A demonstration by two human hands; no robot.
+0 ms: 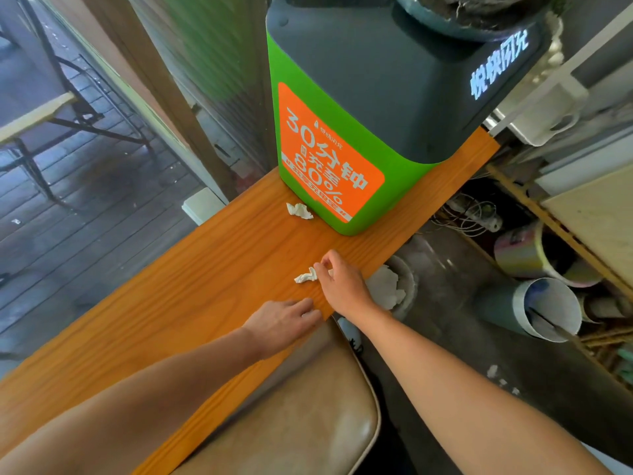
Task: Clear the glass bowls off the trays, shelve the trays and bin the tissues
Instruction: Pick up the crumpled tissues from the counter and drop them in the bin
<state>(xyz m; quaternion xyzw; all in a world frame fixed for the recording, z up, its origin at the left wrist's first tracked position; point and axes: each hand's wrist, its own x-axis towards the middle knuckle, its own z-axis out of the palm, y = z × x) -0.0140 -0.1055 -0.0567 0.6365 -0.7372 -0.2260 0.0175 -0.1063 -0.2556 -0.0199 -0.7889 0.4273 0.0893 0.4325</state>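
Observation:
Two crumpled white tissues lie on the orange wooden counter (191,289). The near tissue (306,276) is pinched by the fingertips of my right hand (339,281). The far tissue (299,210) rests at the foot of the green and grey charging station (363,108). My left hand (284,322) lies flat on the counter's right edge, fingers together, holding nothing. Just below the counter edge, right of my right hand, stands a grey bin (400,286) with white tissue paper inside. No trays or glass bowls are in view.
A tan padded stool (301,416) sits below the counter in front of me. Rolled tubes (548,306) and cables lie on the floor to the right. Beyond the counter's left edge is dark decking with a folding table (34,114).

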